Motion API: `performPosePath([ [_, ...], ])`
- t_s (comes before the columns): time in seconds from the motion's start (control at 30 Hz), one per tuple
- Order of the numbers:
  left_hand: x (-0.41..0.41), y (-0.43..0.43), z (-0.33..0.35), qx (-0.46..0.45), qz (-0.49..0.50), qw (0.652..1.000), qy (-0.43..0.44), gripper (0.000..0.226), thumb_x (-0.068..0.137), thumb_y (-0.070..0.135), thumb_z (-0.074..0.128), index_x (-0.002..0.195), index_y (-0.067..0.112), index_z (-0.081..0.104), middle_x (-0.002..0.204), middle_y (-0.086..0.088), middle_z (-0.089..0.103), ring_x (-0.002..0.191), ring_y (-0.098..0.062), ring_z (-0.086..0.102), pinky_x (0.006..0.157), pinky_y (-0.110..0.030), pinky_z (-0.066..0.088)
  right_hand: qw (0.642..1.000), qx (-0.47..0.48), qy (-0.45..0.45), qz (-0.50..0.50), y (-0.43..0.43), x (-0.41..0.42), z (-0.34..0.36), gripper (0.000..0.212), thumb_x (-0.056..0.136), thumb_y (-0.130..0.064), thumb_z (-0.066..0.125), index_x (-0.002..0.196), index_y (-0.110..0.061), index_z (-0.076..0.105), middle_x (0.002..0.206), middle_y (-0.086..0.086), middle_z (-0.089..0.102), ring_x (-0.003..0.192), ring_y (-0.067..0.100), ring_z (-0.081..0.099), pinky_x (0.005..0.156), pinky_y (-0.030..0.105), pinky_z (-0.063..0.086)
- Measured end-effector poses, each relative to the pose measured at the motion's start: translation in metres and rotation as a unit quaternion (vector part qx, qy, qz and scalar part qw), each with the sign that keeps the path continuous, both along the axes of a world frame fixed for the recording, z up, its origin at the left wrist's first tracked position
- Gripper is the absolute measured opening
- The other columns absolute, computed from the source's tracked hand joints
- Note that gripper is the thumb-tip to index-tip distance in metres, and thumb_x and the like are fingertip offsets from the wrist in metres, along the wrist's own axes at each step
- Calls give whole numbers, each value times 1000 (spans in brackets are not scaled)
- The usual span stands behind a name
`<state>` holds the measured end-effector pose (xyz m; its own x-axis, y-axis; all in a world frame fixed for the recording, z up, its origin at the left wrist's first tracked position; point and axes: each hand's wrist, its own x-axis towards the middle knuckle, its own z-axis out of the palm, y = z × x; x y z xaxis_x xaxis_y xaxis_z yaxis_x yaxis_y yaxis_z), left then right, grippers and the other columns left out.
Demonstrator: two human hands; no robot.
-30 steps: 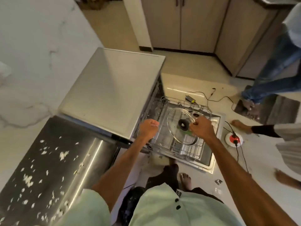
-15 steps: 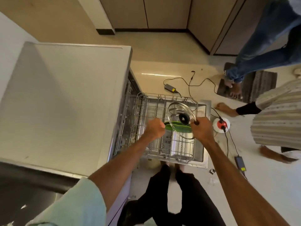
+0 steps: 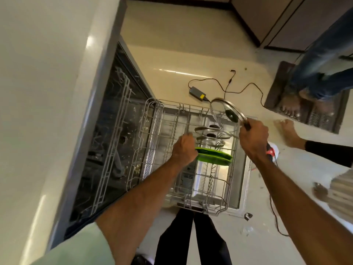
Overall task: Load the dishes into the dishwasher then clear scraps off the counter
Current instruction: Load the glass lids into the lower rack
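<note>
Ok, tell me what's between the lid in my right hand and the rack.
Nothing loose lies between the glass lid in the right hand and the rack, but two lids already stand in the slots below it.

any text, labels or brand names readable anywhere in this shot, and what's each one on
No text is legible.
Yellow sticker on the power adapter: too small to read.
Faint marking on the green plate: blurred.
Small tag on the floor: too small.
</note>
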<state>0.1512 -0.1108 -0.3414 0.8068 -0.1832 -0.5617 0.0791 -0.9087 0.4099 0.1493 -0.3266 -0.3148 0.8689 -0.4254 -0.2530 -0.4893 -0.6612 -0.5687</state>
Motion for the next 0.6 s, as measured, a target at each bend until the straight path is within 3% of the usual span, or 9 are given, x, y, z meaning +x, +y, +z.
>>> performPosePath([
  [0.13, 24, -20, -40, -15, -62, 996, -58, 51, 86, 1, 68, 133, 4, 48, 126, -11, 54, 115, -24, 54, 78, -24, 39, 996, -30, -14, 84, -11, 42, -29, 22, 92, 2, 51, 90, -5, 71, 73, 4, 58, 58, 15, 44, 53, 17, 28],
  [0.27, 40, -41, -70, -28, -122, 988, -89, 60, 83, 3, 72, 136, 7, 45, 129, -7, 52, 113, -21, 53, 77, -23, 36, 985, -59, 7, 164, -25, 71, -63, 24, 92, 1, 50, 99, -5, 72, 82, 12, 68, 68, 23, 56, 64, 25, 38],
  [0.33, 44, -50, -82, -39, -158, 983, -86, 66, 81, 6, 75, 140, 5, 42, 129, -10, 52, 111, -21, 54, 80, -25, 43, 978, -69, 30, 194, -32, 82, -78, 25, 92, -1, 50, 101, -7, 72, 85, 13, 70, 71, 28, 61, 64, 32, 46],
  [0.47, 41, -65, -104, -8, -197, 978, -66, 73, 85, 11, 72, 147, 4, 34, 143, -14, 47, 128, -26, 48, 104, -39, 48, 967, -85, 68, 230, -42, 94, -95, 28, 94, -4, 51, 112, -10, 72, 94, 15, 73, 80, 34, 66, 75, 48, 59],
  [0.6, 25, -65, -113, 19, -197, 979, -48, 91, 86, 6, 72, 157, -1, 15, 160, -21, 27, 147, -32, 29, 119, -42, 35, 961, -93, 94, 244, -48, 98, -103, 27, 97, -7, 53, 117, -10, 71, 98, 15, 73, 81, 31, 66, 77, 44, 58],
])
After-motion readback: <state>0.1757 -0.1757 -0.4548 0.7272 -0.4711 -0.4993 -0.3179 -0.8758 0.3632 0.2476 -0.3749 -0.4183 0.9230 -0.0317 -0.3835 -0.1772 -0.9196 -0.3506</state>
